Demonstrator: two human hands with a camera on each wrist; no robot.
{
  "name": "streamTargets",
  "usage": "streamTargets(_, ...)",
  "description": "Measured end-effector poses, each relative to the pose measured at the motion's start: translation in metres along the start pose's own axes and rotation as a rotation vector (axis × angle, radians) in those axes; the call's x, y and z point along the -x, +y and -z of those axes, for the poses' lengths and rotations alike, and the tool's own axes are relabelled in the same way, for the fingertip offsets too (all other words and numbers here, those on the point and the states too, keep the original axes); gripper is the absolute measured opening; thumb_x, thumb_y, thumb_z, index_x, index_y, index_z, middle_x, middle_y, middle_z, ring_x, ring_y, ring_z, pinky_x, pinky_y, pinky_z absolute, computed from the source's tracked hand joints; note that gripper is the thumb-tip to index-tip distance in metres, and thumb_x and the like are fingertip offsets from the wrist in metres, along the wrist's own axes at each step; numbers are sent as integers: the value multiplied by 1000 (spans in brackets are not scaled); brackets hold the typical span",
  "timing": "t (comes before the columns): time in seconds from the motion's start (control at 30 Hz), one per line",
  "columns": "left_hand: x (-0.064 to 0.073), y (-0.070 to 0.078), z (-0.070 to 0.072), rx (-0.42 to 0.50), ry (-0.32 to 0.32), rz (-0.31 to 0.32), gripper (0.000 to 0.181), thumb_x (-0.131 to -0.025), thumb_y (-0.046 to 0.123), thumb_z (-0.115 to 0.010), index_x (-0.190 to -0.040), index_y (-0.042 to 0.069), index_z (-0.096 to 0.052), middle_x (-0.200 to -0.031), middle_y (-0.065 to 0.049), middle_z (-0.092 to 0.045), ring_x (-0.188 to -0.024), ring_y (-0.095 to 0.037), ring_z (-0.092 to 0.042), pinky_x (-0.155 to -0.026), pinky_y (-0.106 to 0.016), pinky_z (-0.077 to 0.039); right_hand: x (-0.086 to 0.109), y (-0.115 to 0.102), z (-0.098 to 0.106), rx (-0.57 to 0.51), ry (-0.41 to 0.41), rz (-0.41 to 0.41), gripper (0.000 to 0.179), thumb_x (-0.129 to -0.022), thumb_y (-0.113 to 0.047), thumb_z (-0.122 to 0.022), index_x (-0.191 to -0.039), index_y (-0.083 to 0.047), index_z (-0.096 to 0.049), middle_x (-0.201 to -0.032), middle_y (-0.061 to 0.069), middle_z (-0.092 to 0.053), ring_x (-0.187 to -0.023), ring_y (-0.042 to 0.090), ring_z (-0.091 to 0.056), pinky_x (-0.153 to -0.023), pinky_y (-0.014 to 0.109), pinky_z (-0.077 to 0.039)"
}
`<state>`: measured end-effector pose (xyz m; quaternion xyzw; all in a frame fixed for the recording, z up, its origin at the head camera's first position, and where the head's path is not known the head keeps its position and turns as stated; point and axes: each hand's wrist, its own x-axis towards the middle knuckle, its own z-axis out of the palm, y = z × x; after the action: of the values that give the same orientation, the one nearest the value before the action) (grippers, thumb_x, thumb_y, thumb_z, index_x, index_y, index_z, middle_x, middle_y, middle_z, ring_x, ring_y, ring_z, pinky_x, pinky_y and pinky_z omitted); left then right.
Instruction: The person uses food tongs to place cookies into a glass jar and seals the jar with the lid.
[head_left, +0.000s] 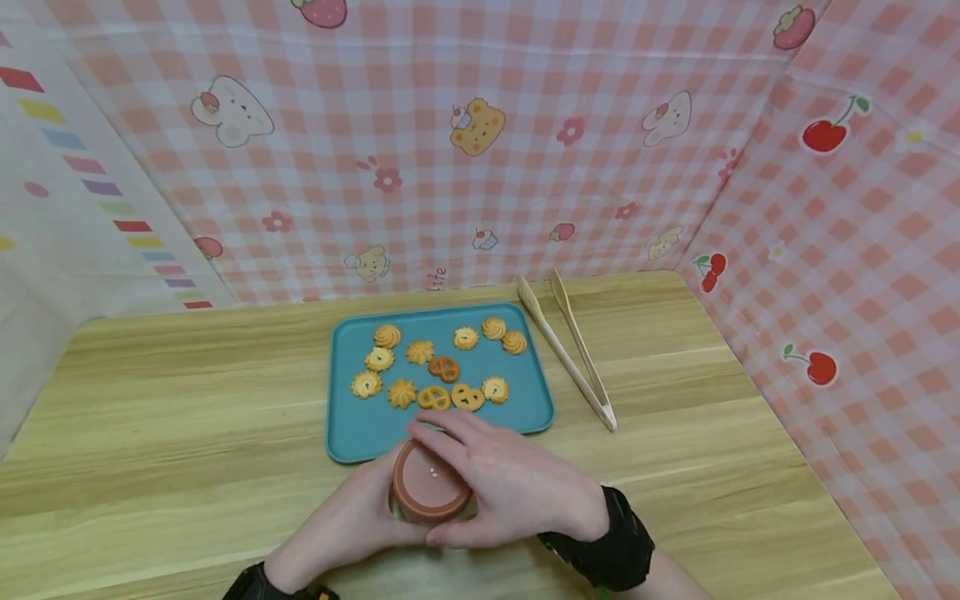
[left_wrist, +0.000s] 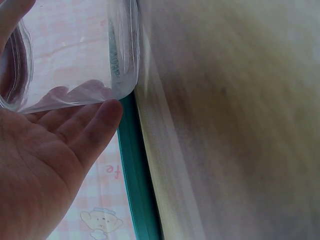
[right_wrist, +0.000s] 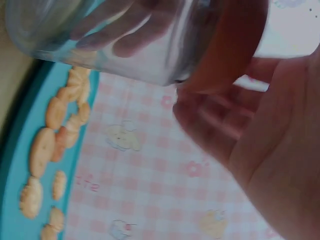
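A clear jar (right_wrist: pixel 155 65) with a brown lid (head_left: pixel 431 477) stands upright between both hands, just in front of the blue tray (head_left: pixel 360 433). My left hand (head_left: pixel 367 504) grips the jar's side, its fingers visible through the clear wall in the right wrist view. From the right, my right hand (head_left: pixel 513 479) holds the lid by its rim, fingers at the far side and thumb at the near side. No contents show in the visible part of the jar. On the tray lie several cookies (head_left: pixel 401 393) and pretzel-shaped biscuits (head_left: pixel 444 369), mostly toward its middle and back.
Wooden tongs (head_left: pixel 573 358) lie spread on the wooden table (head_left: pixel 187 417), right of the tray. Behind the table hangs a pink checked cloth (head_left: pixel 420 125), which also covers the right side. A white cloth (head_left: pixel 67 208) hangs at the left.
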<state>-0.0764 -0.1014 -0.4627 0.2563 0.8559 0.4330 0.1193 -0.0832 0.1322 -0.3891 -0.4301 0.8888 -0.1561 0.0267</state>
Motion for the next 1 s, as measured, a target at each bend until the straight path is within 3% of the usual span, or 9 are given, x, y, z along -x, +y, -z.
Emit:
streamTargets(0.13,-1,-1,0,-9,10,-17,94,-74,52,-93,-152,28,-48,-144,8,-66,-131,-14,-64,-110,-38,-55,3,-10,3,82,64,-85,108,-83,-75,-73,-161,-10,-38,-162,8,-46,-148,22,-49,-119,37,-50)
streamTargets(0.37,-1,-1,0,-20,-2,-16,100,-73,52,-93,-156,23,-46,-149,2,-64,-134,-20,-64,-112,-44,-54,3,-27,2,137,85,-204,107,-80,-78,-73,-154,-5,-49,-150,10,-58,-138,23,-58,-113,36,-55)
streamTargets(0.47,-1,0,1,-14,-12,9,101,-72,54,-93,-156,22,-46,-149,2,-63,-135,-21,-63,-113,-44,-54,2,-29,-2,160,99,-207,105,-79,-78,-75,-150,-4,-54,-142,8,-62,-132,20,-60,-108,32,-57)
streamTargets(0.63,-2,0,0,-20,-13,-1,97,-74,51,-93,-155,20,-47,-148,2,-64,-134,-21,-64,-112,-44,-54,0,-29,-6,177,124,-204,97,-80,-73,-78,-145,-4,-57,-133,5,-64,-124,17,-62,-102,30,-59)
streamTargets(0.77,-2,-1,0,-28,-8,-15,95,-75,46,-93,-154,20,-48,-147,2,-65,-133,-21,-64,-111,-44,-55,-1,-28,-6,166,109,-198,92,-82,-69,-79,-145,-6,-57,-135,4,-64,-124,17,-62,-103,31,-59)
streamTargets(1.0,-2,0,1,-11,-5,23,94,-74,42,-94,-153,21,-48,-146,5,-64,-133,-16,-63,-112,-41,-55,-3,-20,-2,83,44,-156,90,-84,-61,-80,-150,-7,-52,-144,5,-60,-133,18,-59,-108,32,-57)
